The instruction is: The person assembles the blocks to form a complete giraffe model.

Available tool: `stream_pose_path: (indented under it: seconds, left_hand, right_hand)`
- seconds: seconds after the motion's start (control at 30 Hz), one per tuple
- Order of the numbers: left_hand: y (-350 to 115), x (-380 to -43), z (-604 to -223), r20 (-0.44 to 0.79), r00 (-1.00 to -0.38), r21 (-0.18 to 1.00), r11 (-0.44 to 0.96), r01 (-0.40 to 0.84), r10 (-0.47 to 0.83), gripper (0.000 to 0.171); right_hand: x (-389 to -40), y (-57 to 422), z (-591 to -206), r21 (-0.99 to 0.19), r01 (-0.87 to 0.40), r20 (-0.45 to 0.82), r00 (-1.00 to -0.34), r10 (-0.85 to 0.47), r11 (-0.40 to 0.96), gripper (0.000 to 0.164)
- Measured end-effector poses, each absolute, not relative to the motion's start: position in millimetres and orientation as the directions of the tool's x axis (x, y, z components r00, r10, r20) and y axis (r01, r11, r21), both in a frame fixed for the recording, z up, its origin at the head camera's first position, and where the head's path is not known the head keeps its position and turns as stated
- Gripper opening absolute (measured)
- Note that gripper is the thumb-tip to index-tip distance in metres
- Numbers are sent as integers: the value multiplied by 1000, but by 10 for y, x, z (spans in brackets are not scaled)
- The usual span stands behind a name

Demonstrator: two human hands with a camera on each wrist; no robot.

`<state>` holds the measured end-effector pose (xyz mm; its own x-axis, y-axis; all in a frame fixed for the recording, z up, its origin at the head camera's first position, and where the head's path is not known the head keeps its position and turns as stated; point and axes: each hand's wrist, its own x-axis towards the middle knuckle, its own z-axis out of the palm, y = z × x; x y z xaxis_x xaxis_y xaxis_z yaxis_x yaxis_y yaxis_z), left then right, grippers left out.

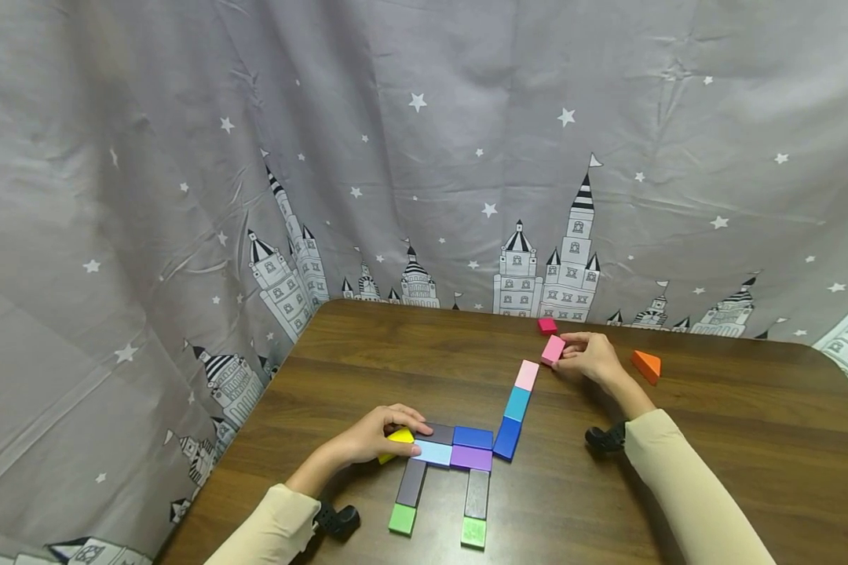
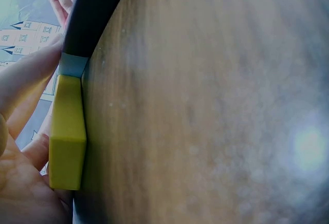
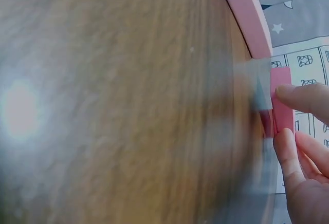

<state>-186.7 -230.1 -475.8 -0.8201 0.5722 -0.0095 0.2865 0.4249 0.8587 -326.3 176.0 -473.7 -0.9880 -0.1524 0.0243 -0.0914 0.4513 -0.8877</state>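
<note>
My right hand [image 1: 590,357] pinches a pink block [image 1: 553,351] between thumb and fingers. In the right wrist view this pink block [image 3: 281,98] appears tilted up from the table. A red block [image 1: 547,326] lies just behind it. Nearer me, a slanted row joins a light pink block [image 1: 526,375], a teal block [image 1: 517,404] and a blue block [image 1: 507,438]. My left hand [image 1: 367,434] rests around a yellow block [image 1: 397,444], partly hidden beneath it. Its fingertips touch a dark grey block [image 1: 434,432] and a light blue block [image 1: 434,453].
Another blue block [image 1: 473,437] and a purple block [image 1: 471,458] adjoin these. Two legs of grey blocks [image 1: 477,494] end in green blocks [image 1: 473,533]. An orange triangular block [image 1: 647,366] lies right of my right hand. A grey castle-print curtain [image 1: 424,157] hangs behind the wooden table [image 1: 367,345].
</note>
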Motion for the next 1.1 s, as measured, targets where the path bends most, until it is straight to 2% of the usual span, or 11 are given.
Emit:
stream_pose_path:
  seconds: [0.8, 1.1]
  left_hand:
    - [-2305, -1871, -4777, 1, -818, 846, 435, 307, 575, 30]
    - [-2307, -1883, -4782, 5, -817, 842, 439, 314, 576, 30]
  right_hand:
    - [-3369, 1567, -4776, -912, -54, -19, -985, -174, 406, 62]
    - [-3360, 1569, -4800, -936, -62, -4, -983, -186, 346, 52]
